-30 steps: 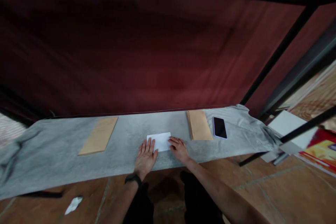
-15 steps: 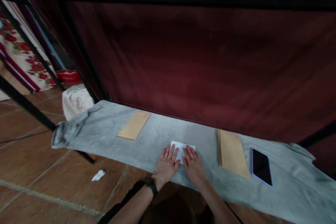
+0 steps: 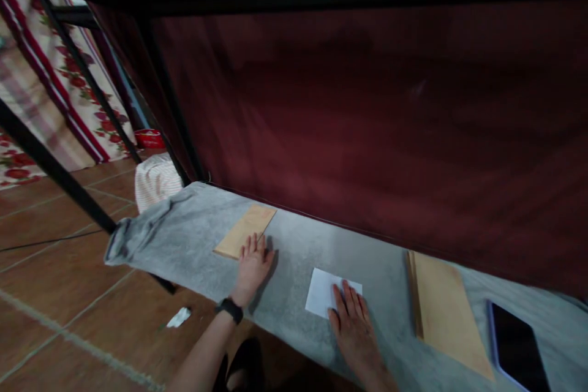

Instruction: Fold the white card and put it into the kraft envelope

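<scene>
On the grey cloth lies a small white sheet of paper [image 3: 320,293], flat and partly covered. My right hand [image 3: 353,321] rests on its right part with fingers stretched out. Farther left, my left hand [image 3: 252,266], with a dark band at the wrist, reaches over the near right edge of a flat brown envelope [image 3: 245,226]. Its fingers are spread and appear to grip nothing; whether they touch the envelope, I cannot tell. To the right of my right hand is a stack of brown envelopes [image 3: 448,306].
The grey cloth [image 3: 294,245] covers a long narrow surface, with a dark red curtain [image 3: 321,135] behind it. A phone [image 3: 519,346] lies at the far right. Black metal poles [image 3: 59,165] stand on the left. A crumpled white scrap [image 3: 179,317] is on the tiled floor.
My left hand has left the white paper and moved left to the brown envelope. My right hand stays on the paper. The view has shifted, so the phone and stack sit farther right.
</scene>
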Demonstrator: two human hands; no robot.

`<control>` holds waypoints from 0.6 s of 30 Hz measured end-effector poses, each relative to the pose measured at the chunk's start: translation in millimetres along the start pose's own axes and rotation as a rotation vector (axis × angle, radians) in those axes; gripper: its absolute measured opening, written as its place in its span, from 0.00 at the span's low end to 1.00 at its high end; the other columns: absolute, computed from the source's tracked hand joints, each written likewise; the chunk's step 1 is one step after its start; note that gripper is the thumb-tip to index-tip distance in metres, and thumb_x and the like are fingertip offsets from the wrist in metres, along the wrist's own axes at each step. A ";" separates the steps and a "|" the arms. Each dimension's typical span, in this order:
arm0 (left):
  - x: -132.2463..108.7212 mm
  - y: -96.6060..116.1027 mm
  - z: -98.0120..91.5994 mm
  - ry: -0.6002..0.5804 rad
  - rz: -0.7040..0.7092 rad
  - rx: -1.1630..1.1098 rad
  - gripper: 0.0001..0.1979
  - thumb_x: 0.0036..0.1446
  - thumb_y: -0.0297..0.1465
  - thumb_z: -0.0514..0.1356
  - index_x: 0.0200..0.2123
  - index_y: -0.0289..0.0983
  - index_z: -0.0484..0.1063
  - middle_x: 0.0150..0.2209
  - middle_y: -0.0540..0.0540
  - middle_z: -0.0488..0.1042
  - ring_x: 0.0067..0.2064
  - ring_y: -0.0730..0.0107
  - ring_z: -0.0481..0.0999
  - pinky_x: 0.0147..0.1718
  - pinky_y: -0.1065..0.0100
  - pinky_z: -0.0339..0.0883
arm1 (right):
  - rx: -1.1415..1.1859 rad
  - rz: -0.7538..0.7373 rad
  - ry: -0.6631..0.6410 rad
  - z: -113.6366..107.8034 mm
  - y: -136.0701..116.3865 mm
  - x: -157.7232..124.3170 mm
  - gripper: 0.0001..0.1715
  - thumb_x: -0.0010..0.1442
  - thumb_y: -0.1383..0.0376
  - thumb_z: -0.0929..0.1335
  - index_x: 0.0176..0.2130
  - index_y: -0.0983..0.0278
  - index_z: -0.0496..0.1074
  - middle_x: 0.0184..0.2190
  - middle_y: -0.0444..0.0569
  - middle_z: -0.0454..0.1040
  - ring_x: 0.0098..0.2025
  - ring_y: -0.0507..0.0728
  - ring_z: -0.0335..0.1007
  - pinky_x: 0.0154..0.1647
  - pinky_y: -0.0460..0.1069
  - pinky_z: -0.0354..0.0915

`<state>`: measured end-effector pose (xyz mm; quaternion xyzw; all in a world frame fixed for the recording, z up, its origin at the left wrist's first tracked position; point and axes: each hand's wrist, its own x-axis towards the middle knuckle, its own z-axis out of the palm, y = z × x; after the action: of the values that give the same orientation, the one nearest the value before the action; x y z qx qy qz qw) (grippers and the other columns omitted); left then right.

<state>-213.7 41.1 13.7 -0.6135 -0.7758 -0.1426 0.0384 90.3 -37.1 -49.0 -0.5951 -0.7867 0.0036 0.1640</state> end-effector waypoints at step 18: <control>37.2 -54.3 -51.9 -0.073 -0.490 -0.535 0.35 0.54 0.36 0.65 0.62 0.28 0.61 0.55 0.27 0.69 0.58 0.36 0.68 0.54 0.46 0.61 | -0.037 -0.025 0.058 2.2 -1.7 -2.5 0.32 0.71 0.52 0.56 0.68 0.61 0.58 0.70 0.54 0.54 0.69 0.64 0.54 0.68 0.62 0.51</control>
<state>-281.1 51.0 62.6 -0.4025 -0.8359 -0.3235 -0.1862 88.7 -39.5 -51.3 -0.5879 -0.7890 -0.0305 0.1756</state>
